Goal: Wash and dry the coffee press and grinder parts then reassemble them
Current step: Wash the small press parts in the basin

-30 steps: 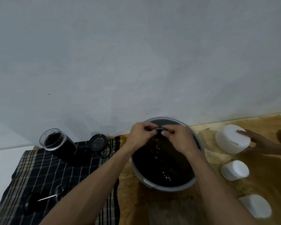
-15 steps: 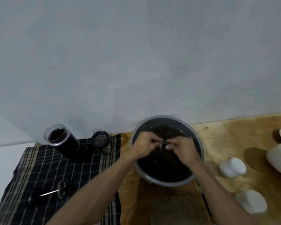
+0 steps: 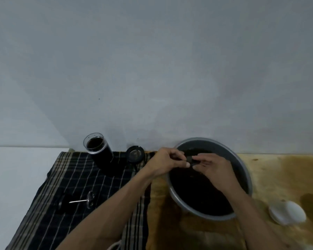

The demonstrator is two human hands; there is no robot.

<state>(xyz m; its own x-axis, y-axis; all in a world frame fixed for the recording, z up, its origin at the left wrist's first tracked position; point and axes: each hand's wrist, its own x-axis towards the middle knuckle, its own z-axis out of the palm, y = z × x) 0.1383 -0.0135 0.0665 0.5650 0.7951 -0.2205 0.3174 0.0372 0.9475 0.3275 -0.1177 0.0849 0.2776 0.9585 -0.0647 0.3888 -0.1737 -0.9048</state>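
**Small part gets a scrub over the basin**

The view has swung left since a moment ago, and the big white tub and the second person's hand on the right are gone from sight; only one white lid (image 3: pixel 287 212) sits on the wet wooden board (image 3: pixel 278 170) now. The hands have stayed over the basin and hardly shifted.

Both hands meet above the far side of the grey basin (image 3: pixel 246 177), which holds dark water. The left hand (image 3: pixel 167 162) curls its fingers round a small dark part (image 3: pixel 189 159), thumb pressed along it. The right hand (image 3: pixel 210 164) pinches the same piece from the other side. What the part is exactly, the picture is too dim to say.

Off to the left, on the checked cloth (image 3: pixel 61 186), the glass jar (image 3: pixel 98 148) stands upright with dark residue inside. Just beside it lies a round black lid (image 3: pixel 135 154). Nearer the person, the plunger (image 3: pixel 79 201) lies on its side, metal rod pointing across the cloth.

Judging by size, the part is light and stiff, and it will be slick while wet. A two-handed pinch at its edges looks like the safest hold, kept low over the water so a slip costs nothing. The glass jar is the fragile one here; it wants a full grip round the body, not the rim.
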